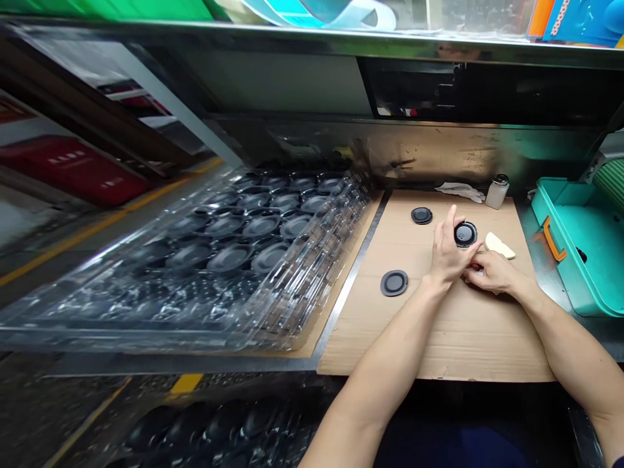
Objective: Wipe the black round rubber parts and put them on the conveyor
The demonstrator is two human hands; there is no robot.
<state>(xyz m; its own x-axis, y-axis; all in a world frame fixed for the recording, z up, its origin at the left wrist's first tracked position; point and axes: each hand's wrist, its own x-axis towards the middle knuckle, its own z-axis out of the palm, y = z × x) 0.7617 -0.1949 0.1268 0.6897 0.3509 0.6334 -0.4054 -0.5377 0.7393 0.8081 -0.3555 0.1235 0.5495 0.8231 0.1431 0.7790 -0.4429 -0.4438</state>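
My left hand (pixel 447 250) grips a round black plastic part (pixel 465 234) by its edge, thumb on one side and fingers on the other, its ringed face towards me. Just below it my right hand (pixel 491 272) is closed, fingers curled and close to my left wrist. What lies in those fingers is hidden. A cream half-round pad (pixel 499 246) lies beyond my right hand. Two more black pieces rest on the cardboard: a round disc (pixel 422 216) farther back and an oval one (pixel 394 283) left of my forearm.
Stacked clear trays (pixel 273 305) with black round parts stand left of the cardboard sheet (pixel 439 357). A teal bin (pixel 575 260) with an orange handle is at the right. A bottle with a dark cap (pixel 497 192) and a white cloth (pixel 461 190) lie at the back. A metal shelf edge (pixel 312 40) runs overhead.
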